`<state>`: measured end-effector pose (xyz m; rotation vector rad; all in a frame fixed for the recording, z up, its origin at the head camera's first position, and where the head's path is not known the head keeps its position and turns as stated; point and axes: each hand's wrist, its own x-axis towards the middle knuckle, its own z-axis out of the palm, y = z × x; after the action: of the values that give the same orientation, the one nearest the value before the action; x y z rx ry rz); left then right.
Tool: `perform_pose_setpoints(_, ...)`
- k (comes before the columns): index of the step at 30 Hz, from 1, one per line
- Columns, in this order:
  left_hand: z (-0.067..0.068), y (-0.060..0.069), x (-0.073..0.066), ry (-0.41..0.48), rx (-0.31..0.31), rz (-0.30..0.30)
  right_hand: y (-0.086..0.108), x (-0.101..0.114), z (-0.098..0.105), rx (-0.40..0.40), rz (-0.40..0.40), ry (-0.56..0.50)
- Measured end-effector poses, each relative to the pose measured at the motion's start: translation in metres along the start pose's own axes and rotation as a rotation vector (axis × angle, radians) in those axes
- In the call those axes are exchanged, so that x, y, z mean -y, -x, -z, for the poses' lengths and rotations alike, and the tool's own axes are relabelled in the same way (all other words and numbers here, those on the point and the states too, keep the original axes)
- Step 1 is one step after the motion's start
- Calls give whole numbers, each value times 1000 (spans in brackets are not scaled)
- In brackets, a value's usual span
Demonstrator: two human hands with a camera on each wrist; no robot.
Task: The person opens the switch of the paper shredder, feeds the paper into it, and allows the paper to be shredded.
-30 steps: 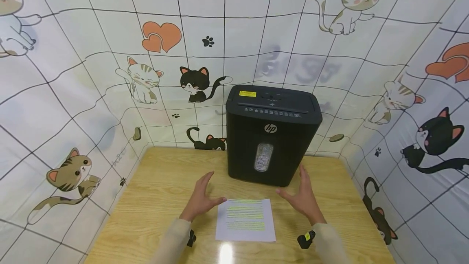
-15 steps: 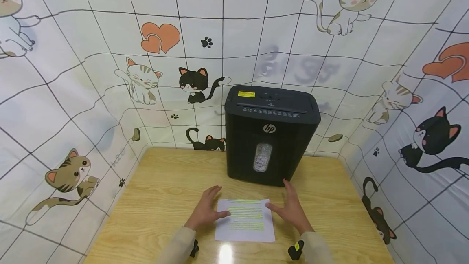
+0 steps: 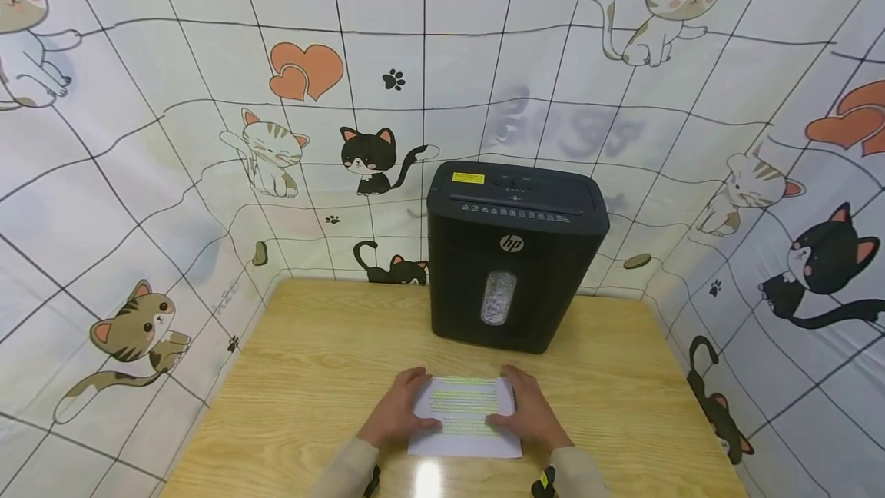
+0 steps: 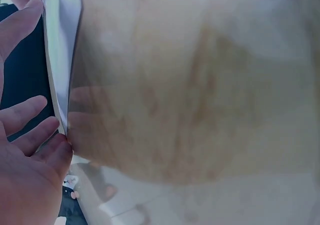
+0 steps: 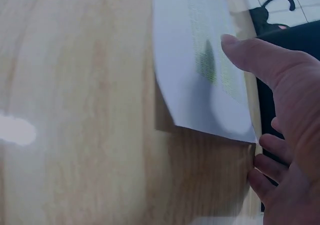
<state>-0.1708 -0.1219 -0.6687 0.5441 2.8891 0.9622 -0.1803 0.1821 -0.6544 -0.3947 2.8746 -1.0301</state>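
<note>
A sheet of white paper [image 3: 463, 448] with lines of text highlighted in yellow lies on the wooden table. My left hand [image 3: 399, 410] is at its left edge and my right hand [image 3: 532, 410] at its right edge, both thumbs reaching over the sheet. In the left wrist view, fingertips of the left hand [image 4: 35, 170] touch the paper's edge. The right wrist view has the right hand's fingers [image 5: 272, 167] by one corner, its thumb above the page. Behind the sheet stands a black HP paper shredder [image 3: 463, 275] with shreds behind its window.
The wooden table [image 3: 311, 375] stretches out to both sides of the hands. A white cloth wall [image 3: 442, 60] printed with cats and grid lines closes off the back and both sides. Light reflects off the table near its front.
Both hands have come inward and down, from wide apart beside the paper to its left and right edges. The shredder has stayed where it was.
</note>
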Motion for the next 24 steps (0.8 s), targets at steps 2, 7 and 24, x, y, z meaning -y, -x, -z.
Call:
perform_pose_setpoints(2, -3, 1, 0, -43, -1, -29, 1, 0, -2, -3, 24, 30)
perform_pose_setpoints(7, -6, 5, -3, -112, 0, -41, 4, -2, -7, -9, 53, 67)
perform_pose_setpoints(24, -7, 9, -8, -61, -65, -18, 6, 1, -12, -70, 10, 30)
